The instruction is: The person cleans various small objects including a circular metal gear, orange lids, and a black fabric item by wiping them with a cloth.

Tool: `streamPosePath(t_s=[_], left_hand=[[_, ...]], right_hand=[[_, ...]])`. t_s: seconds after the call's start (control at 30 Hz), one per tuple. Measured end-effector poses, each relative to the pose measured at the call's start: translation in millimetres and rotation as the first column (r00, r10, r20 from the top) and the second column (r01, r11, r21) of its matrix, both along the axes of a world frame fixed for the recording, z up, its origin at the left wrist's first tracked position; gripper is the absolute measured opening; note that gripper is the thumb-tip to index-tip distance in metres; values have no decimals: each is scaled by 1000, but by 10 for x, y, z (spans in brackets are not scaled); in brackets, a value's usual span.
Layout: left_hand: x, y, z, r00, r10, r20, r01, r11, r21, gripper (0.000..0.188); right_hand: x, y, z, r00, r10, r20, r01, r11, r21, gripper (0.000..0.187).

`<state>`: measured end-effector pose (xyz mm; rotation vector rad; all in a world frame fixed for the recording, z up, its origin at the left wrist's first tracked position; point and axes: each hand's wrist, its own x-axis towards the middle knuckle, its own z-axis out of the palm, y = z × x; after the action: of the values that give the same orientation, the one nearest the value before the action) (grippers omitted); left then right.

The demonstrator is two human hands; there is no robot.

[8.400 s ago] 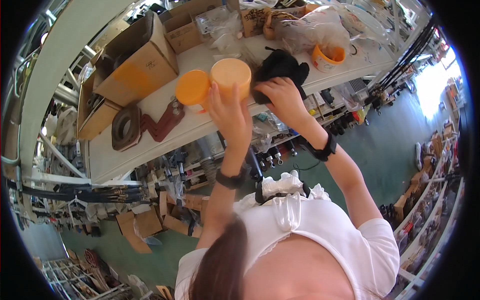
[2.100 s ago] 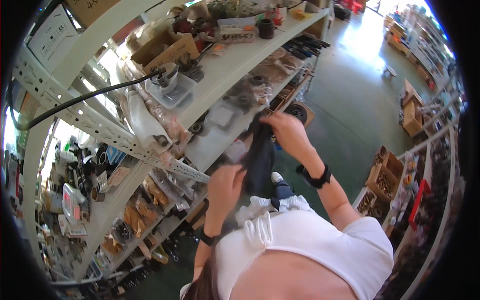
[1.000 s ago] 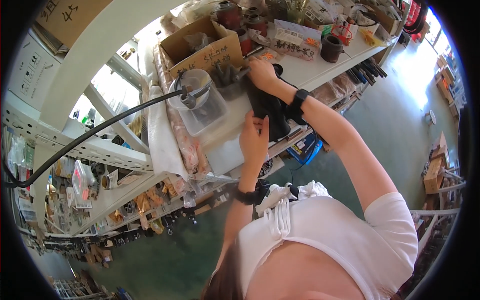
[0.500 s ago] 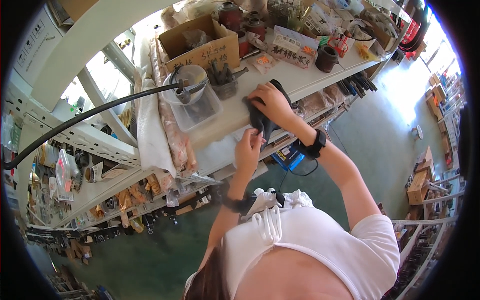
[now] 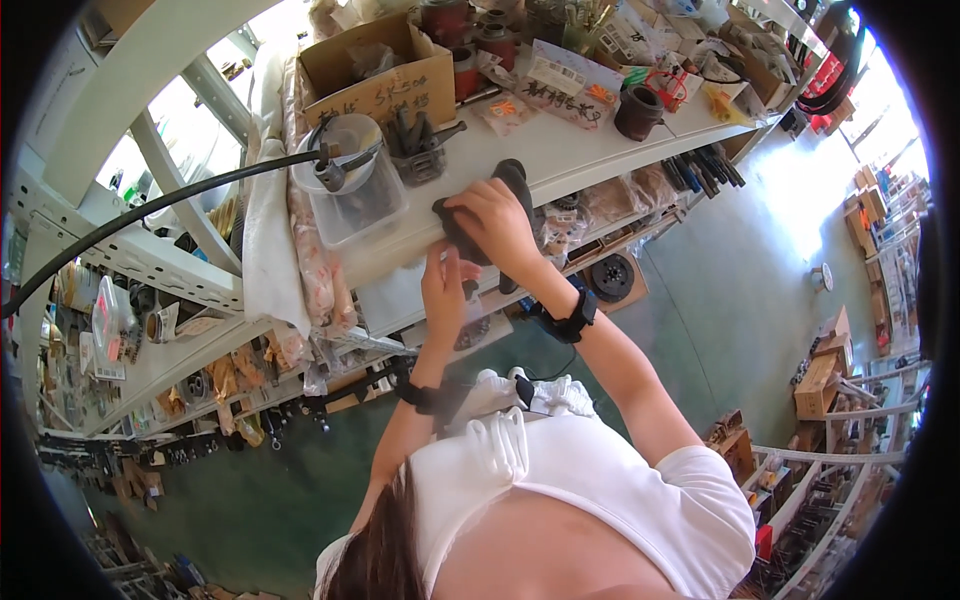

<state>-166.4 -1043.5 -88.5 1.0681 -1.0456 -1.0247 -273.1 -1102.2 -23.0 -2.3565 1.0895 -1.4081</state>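
Observation:
A dark, irregular object (image 5: 513, 180), soft or rubbery in look, is held over the front edge of the white shelf; its kind I cannot make out. My right hand (image 5: 492, 222) lies over it with the fingers curled round its upper part. Just below and to the left, my left hand (image 5: 443, 295) is raised beside the object's lower side. Its fingers are apart, and whether they touch the object is unclear. Both wrists wear black bands. The right hand hides much of the object's middle.
Left of my hands stand a clear plastic tub (image 5: 350, 215), a small bin of metal parts (image 5: 418, 165) and a cardboard box (image 5: 375, 85). A black hose (image 5: 160, 205) crosses the left side. A dark red cylindrical part (image 5: 638, 112) sits farther right. Lower shelves hold bagged parts.
The view has shifted, so the shelf sits farther left. My left fingers have loosened from a pinch at the dark object and spread. My right hand keeps its hold.

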Motion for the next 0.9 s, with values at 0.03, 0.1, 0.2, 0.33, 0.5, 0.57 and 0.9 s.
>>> streamPosePath(t_s=[0.03, 0.1, 0.2, 0.33, 0.5, 0.57, 0.9], left_hand=[[20, -1, 3, 997, -17, -71, 20, 999, 37, 22], [116, -13, -19, 991, -52, -121, 58, 997, 53, 21], [190, -46, -77, 983, -123, -139, 139, 984, 111, 18], [99, 59, -23, 964, -145, -224, 160, 986, 51, 18], [237, 213, 267, 952, -304, 34, 294, 941, 166, 24], [345, 189, 307, 899, -433, 62, 410, 883, 227, 21], [157, 395, 425, 741, 452, 497, -136, 825, -548, 11]], right_hand=[[4, 10, -5, 1000, -27, 15, 27, 999, -18, 18], [7, 30, 14, 1000, -24, 6, 24, 1000, -13, 16], [7, 124, 15, 998, 68, -20, -68, 998, -11, 14], [-2, 364, -56, 988, 149, -29, -151, 984, -98, 18], [-114, 625, 49, 994, 62, -91, -71, 992, -101, 21], [-145, 636, 118, 992, 39, -123, -61, 981, -182, 27], [-296, 838, 40, 953, -262, 150, 265, 964, -3, 14]])
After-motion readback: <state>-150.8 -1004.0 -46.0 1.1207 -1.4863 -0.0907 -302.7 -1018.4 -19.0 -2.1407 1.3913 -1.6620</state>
